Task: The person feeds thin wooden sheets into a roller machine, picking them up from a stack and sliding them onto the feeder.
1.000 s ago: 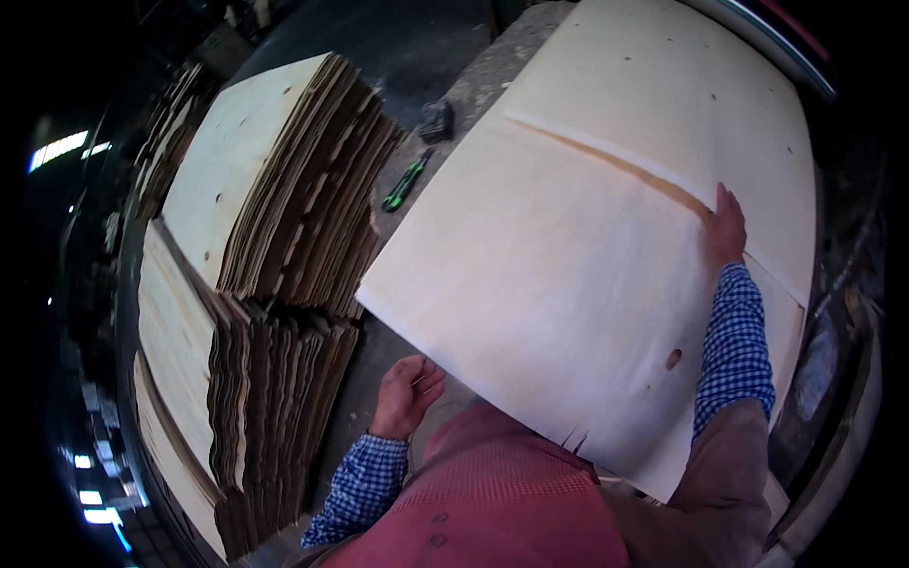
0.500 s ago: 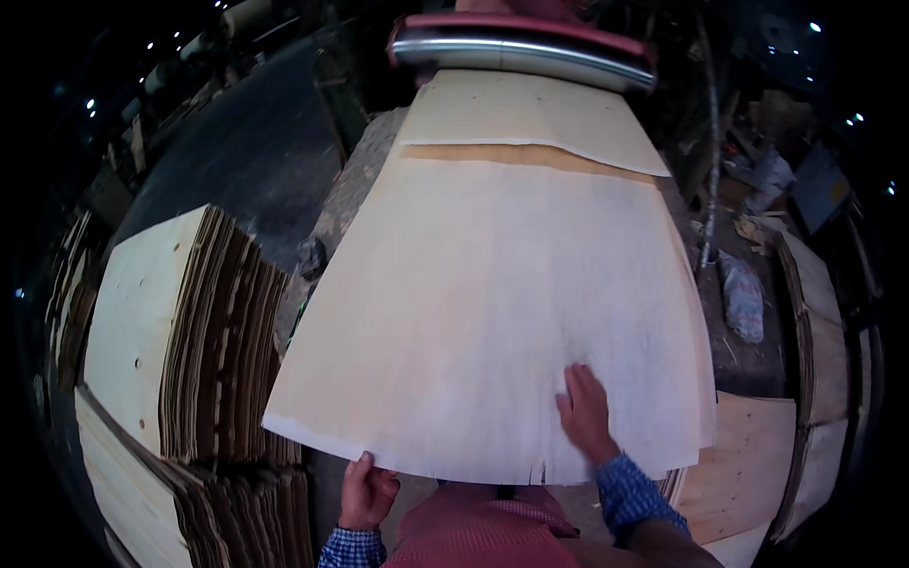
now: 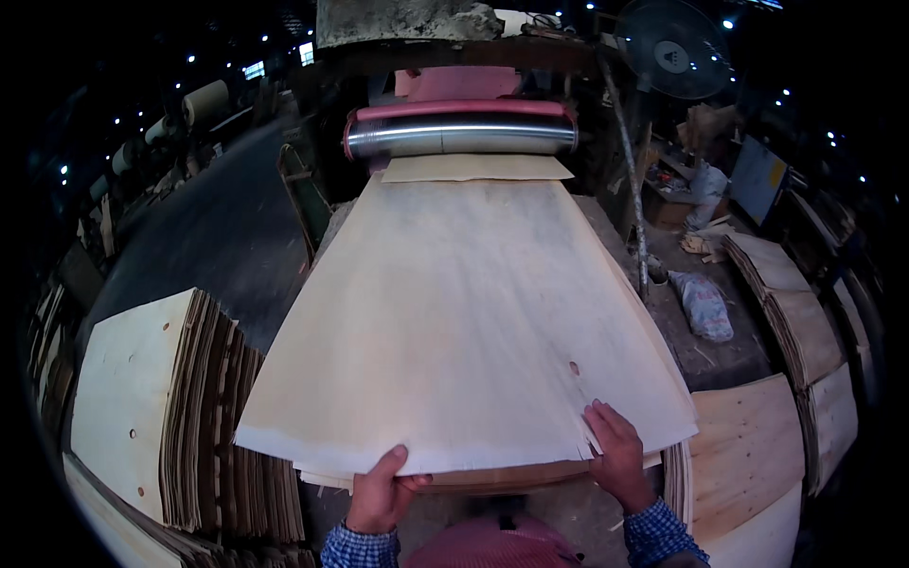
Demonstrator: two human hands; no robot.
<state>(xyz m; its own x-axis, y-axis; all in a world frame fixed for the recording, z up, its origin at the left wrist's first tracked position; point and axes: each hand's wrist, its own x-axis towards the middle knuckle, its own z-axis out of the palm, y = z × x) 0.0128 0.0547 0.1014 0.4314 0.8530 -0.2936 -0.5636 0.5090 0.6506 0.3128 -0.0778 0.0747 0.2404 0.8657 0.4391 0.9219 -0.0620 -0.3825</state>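
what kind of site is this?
Most likely a plywood or veneer mill. A wide veneer sheet lies in front of a steel roller, with veneer stacks to both sides. The left hand grips the sheet's near edge.

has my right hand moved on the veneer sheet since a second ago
Yes. The right hand has come from far up the veneer sheet down to its near edge, now beside a split, close to the left hand.

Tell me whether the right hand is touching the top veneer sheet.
Touching. The head view shows the right hand lying flat on the top veneer sheet at its near edge, fingers spread on the wood beside a split.
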